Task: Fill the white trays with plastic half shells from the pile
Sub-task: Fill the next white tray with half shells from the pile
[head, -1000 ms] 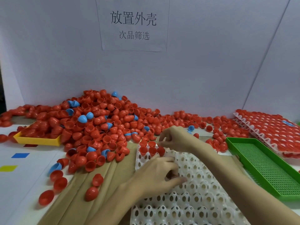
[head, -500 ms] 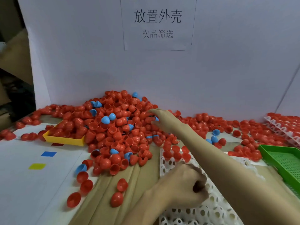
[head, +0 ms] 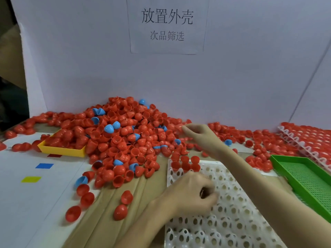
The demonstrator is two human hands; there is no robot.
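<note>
Shell (head: 179,127) at right grip (head: 195,133) fingertips.

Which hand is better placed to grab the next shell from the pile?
Right. The right hand is already at the pile's edge; the left hand rests curled on the white tray.

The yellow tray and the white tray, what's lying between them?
In the head view, red and blue half shells spill over brown cardboard between the yellow tray and white tray.

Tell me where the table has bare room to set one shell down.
Free: the white sheet left of the brown paper, around the blue square and yellow square. Crowded: the pile behind, spilling over the yellow tray.
</note>
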